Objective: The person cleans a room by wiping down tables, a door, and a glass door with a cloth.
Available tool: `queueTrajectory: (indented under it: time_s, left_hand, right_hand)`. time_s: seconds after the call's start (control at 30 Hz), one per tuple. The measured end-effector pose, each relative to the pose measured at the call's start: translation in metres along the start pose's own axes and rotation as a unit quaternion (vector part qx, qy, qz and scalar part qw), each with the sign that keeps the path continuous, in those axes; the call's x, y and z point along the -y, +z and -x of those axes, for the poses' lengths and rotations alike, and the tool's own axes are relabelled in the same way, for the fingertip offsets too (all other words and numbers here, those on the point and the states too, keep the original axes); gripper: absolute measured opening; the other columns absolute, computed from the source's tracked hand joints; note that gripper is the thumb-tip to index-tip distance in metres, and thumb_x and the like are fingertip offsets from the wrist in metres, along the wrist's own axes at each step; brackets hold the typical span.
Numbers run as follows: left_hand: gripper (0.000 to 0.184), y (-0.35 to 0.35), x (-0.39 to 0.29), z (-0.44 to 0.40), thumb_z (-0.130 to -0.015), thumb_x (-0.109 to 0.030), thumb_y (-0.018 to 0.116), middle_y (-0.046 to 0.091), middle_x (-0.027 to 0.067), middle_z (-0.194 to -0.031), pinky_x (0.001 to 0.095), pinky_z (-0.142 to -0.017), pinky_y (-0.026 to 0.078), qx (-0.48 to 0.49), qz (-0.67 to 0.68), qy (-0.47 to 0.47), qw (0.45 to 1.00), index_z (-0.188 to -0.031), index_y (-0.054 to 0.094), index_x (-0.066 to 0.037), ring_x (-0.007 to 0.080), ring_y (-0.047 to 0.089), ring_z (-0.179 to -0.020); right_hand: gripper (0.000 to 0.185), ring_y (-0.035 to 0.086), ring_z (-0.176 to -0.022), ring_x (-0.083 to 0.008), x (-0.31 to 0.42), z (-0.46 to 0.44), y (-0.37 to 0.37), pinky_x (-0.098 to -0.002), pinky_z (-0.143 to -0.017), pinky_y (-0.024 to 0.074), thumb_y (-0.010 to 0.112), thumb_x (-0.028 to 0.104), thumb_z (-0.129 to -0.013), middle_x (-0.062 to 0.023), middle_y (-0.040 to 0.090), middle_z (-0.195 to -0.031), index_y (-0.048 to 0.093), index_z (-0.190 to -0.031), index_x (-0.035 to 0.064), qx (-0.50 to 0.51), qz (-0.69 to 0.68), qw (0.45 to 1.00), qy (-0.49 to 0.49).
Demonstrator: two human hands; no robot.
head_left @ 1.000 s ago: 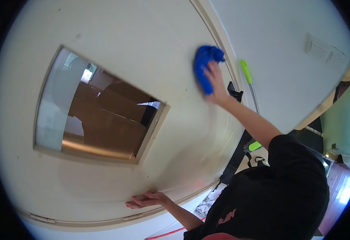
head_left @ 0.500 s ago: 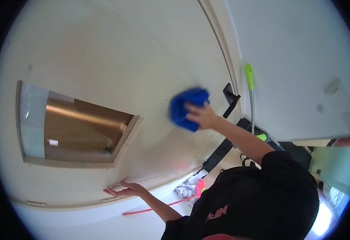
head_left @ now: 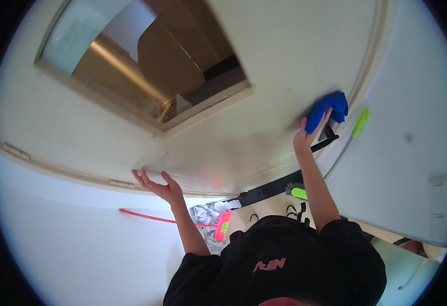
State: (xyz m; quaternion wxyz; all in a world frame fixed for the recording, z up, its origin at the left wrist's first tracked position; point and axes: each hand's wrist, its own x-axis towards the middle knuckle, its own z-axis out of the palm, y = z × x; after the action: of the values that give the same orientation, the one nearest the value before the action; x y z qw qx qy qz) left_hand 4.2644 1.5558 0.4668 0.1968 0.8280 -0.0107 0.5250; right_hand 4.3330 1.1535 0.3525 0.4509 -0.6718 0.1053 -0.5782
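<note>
place: indoors, exact kind unclear | windowed door point(head_left: 284, 61) | pink broom point(head_left: 222, 226) | green-handled mop point(head_left: 360, 123)

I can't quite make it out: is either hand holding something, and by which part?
The right hand holds a bunched blue cloth by its lower part, as pictured, between thumb and fingers. The left hand holds nothing.

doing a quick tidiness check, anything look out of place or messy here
A crumpled, whitish-grey heap lies by the red-handled broom with a pink head; loosely bunched, it looks untidy. Its material is unclear.
</note>
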Motion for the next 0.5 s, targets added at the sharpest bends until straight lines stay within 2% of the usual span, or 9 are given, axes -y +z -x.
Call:
queueTrajectory:
  time_s: [0.07,0.13,0.2,0.27,0.3,0.4,0.47,0.5]
  left_hand:
    - [0.057,-0.003,0.007,0.003,-0.09,-0.009,0.057,0.023,0.025,-0.157,0.0545,-0.115,0.025,-0.002,-0.001,-0.014,1.0,-0.143,0.037,0.0,0.0418,0.027,-0.144]
    - [0.057,-0.006,0.019,0.007,-0.09,-0.008,0.057,0.026,0.0265,-0.156,0.0539,-0.115,0.025,0.015,0.034,0.021,0.999,-0.142,0.037,0.001,0.0426,0.029,-0.143]
    - [0.056,-0.011,0.035,0.011,-0.089,-0.005,0.057,0.028,0.0276,-0.154,0.0535,-0.115,0.025,0.006,0.065,0.019,0.998,-0.141,0.037,0.001,0.043,0.03,-0.142]
    - [0.055,-0.021,0.046,0.017,-0.089,-0.003,0.057,0.029,0.0276,-0.153,0.0531,-0.115,0.025,0.044,0.087,0.009,0.995,-0.14,0.038,0.001,0.0424,0.03,-0.142]
    - [0.055,-0.024,0.053,0.021,-0.088,0.0,0.057,0.029,0.0275,-0.153,0.0529,-0.115,0.026,0.049,0.121,0.003,0.991,-0.14,0.038,0.001,0.0423,0.03,-0.143]
    - [0.048,-0.039,0.079,0.034,-0.091,-0.004,0.053,0.027,0.0296,-0.153,0.0533,-0.115,0.029,0.065,0.155,0.039,0.985,-0.137,0.039,0.001,0.0443,0.03,-0.142]
    - [0.047,-0.055,0.099,0.036,-0.091,-0.006,0.054,0.029,0.0309,-0.151,0.0553,-0.114,0.028,0.057,0.178,0.014,0.982,-0.135,0.04,0.0,0.0464,0.031,-0.141]
    - [0.045,-0.062,0.11,0.035,-0.09,-0.007,0.055,0.031,0.0322,-0.149,0.0572,-0.113,0.028,0.051,0.201,0.001,0.978,-0.133,0.042,-0.001,0.0486,0.031,-0.14]
  right_hand:
    - [0.072,0.017,-0.147,-0.0448,0.023,0.031,0.022,-0.0524,-0.119,0.0126,0.057,0.005,-0.085,-0.0259,0.011,-0.161,0.028,-0.152,0.0027,0.014,-0.014,0.999,-0.037]
    - [0.074,0.018,-0.146,-0.0456,0.044,0.074,0.048,-0.0558,-0.118,0.0151,0.063,0.013,-0.082,-0.0253,0.014,-0.16,0.035,-0.15,0.0049,0.046,-0.004,0.995,-0.089]
    - [0.073,0.023,-0.143,-0.05,0.096,0.098,0.064,-0.0618,-0.116,0.0167,0.066,0.028,-0.081,-0.026,0.025,-0.155,0.042,-0.146,0.0062,0.121,-0.016,0.97,-0.209]
    - [0.074,0.026,-0.139,-0.0548,0.133,0.139,0.09,-0.0661,-0.112,0.0179,0.064,0.04,-0.079,-0.0268,0.033,-0.15,0.046,-0.143,0.007,0.163,-0.024,0.958,-0.236]
    - [0.069,0.029,-0.137,-0.0556,0.15,0.156,0.106,-0.0657,-0.11,0.0208,0.064,0.043,-0.079,-0.0264,0.034,-0.149,0.052,-0.138,0.0096,0.146,-0.024,0.965,-0.218]
    - [0.064,0.034,-0.135,-0.0533,0.19,0.205,0.13,-0.0644,-0.108,0.0255,0.067,0.04,-0.077,-0.0258,0.035,-0.149,0.056,-0.133,0.0122,0.195,-0.027,0.94,-0.279]
    - [0.065,0.046,-0.131,-0.0446,0.215,0.246,0.148,-0.0589,-0.106,0.0355,0.074,0.033,-0.066,-0.0218,0.04,-0.151,0.061,-0.127,0.0133,0.33,-0.068,0.897,-0.285]
    - [0.065,0.048,-0.13,-0.043,0.24,0.257,0.155,-0.0573,-0.106,0.0365,0.074,0.032,-0.066,-0.0196,0.043,-0.15,0.062,-0.127,0.0143,0.321,-0.067,0.892,-0.31]
